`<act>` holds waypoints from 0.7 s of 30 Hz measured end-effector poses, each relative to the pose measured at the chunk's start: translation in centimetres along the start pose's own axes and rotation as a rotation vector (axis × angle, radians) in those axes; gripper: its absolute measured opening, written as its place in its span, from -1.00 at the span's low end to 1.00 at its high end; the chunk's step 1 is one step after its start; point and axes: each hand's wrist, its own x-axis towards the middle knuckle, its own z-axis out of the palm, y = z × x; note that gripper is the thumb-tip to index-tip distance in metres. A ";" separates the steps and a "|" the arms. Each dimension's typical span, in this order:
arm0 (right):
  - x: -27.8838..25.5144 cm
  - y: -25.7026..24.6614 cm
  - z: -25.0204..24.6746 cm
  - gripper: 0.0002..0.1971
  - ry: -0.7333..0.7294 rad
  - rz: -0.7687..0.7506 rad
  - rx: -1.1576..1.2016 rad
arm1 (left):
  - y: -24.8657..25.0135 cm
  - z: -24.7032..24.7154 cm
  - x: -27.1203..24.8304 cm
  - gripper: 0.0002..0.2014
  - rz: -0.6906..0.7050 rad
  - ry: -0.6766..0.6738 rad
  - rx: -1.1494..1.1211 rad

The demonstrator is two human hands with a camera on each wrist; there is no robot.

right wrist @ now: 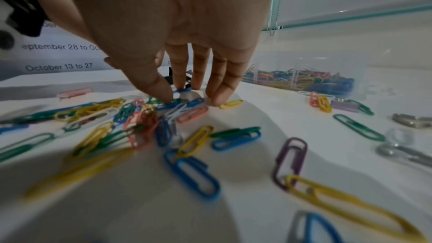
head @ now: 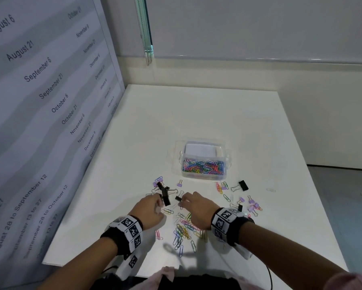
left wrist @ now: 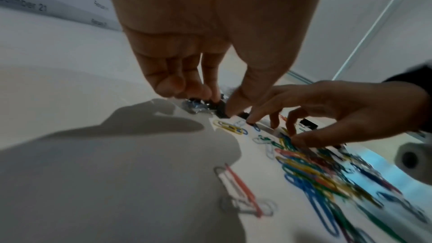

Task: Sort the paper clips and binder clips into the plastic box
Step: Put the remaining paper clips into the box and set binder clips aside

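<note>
Left hand [head: 148, 210] clenched in a thumb-and-finger pinch on a black binder clip [head: 166, 198], low over the table [head: 197, 114], with other black clips and their wire handles touching it on the far side. Right hand [head: 197, 210] just to the right, fingertips [right wrist: 180, 84] down among the loose paper clips [head: 183, 229]; cannot tell whether anything is actually caught between thumb and fingers. Likely trouble: wire handles hooking a neighbour and dragging it up, then shedding it short of the plastic box [head: 226, 164]; thin, smooth, plastic-coated clips lying flat and linked, so either sliding out from under the fingertips or rising as a tangle. Also possible: a binder clip landing in the near compartment, already filled with coloured paper clips. Box clear, thin-walled, divided, lying far of both hands and slightly right. Binder clips folded sheet metal, hard-edged, springy; small purple binder clips [head: 253, 204] scattered to the right.
</note>
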 end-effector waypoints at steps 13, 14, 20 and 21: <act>-4.9 3.5 0.5 -0.39 -0.006 0.004 0.197 | 1.3 3.6 -1.5 -0.58 0.123 -0.175 0.077; -5.2 3.8 0.6 -0.30 -0.005 0.033 0.201 | 1.9 3.8 -1.3 -0.57 0.135 -0.161 0.039; -5.0 3.2 1.3 -0.12 0.008 0.168 0.246 | 5.1 5.2 -0.5 0.00 0.219 -0.271 0.035; -4.8 2.9 1.4 -0.18 0.007 0.185 0.268 | 5.2 5.4 -0.4 0.03 0.248 -0.272 0.076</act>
